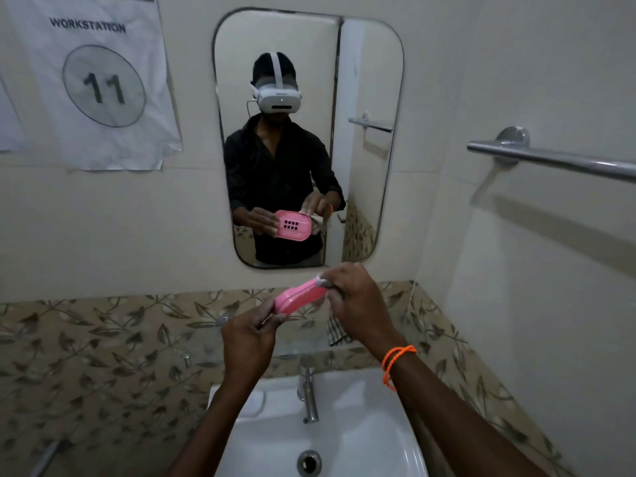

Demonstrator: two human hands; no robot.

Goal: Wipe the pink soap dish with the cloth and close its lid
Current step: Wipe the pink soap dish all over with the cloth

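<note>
The pink soap dish (298,298) is held up above the sink, tilted, with its underside facing the mirror. My left hand (248,333) grips its lower left end. My right hand (356,302) grips a pale cloth (335,330) and presses it against the dish's upper right end; a checked part of the cloth hangs below that hand. The mirror reflection shows the dish's slotted base and the cloth bunched at its end. Whether the lid is on the dish cannot be told from here.
A white sink (364,428) with a chrome tap (308,390) lies below my hands. The mirror (364,80) hangs on the wall ahead. A chrome towel bar (550,156) juts from the right wall. A paper sign marked 11 (103,86) hangs at upper left.
</note>
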